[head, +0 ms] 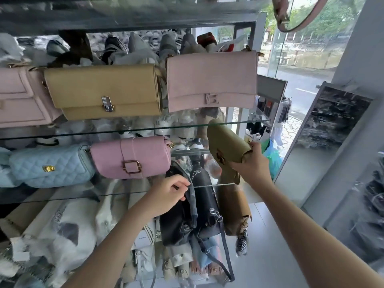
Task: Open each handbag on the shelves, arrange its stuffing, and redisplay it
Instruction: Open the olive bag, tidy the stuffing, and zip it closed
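Observation:
My right hand [252, 164] grips an olive-tan handbag [225, 142] by its end and holds it tilted at the right end of the middle glass shelf [187, 151]. My left hand [169, 196] is lower, at the front edge of the glass shelf [212, 185] below, its fingers pinching a dark strap [192, 196] of a black bag [204, 206]. On the middle shelf stand a pink buckle bag [133, 156] and a light blue quilted bag [49, 166]. The upper shelf carries a tan flap bag [104, 90] and a pale pink flap bag [212, 80].
Another pale pink bag [18, 96] stands at the upper left. A brown bag [233, 210] with a checkered scarf hangs beside the black one. White dust bags [62, 229] and more bags fill the bottom. A marble-patterned panel [330, 129] and a glass window are at right.

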